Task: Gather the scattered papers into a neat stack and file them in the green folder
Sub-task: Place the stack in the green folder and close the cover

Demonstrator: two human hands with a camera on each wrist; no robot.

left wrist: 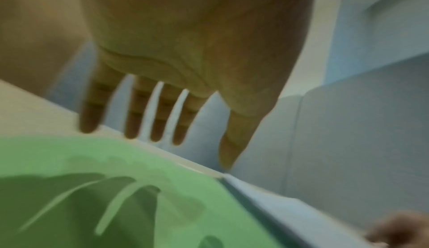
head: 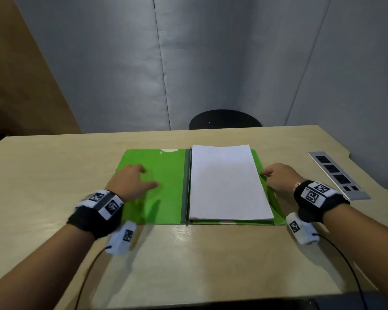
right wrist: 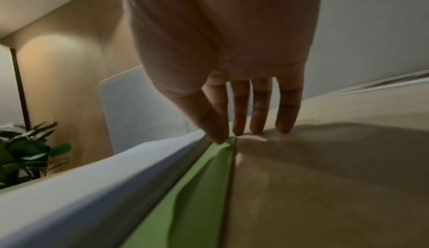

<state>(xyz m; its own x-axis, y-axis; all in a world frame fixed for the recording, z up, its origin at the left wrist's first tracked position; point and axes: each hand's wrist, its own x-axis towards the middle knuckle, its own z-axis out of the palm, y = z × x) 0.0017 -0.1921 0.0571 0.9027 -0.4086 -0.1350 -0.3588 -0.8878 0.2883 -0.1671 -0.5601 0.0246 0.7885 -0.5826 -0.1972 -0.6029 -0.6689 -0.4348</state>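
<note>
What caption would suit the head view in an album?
Paper stack lies in the open green folder; left hand hovers over its empty flap, right hand pinches its right edge.

The green folder [head: 157,186] lies open flat on the counter [head: 54,164], with the white papers [head: 226,182] neatly stacked on its right half.

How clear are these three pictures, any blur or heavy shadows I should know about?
Head view: mostly sharp, though the left hand is slightly motion-blurred over the green folder. Left wrist view: blurred throughout, finger shadows on the folder. Right wrist view: clearest, the right hand casting a broad shadow on the table.
</note>
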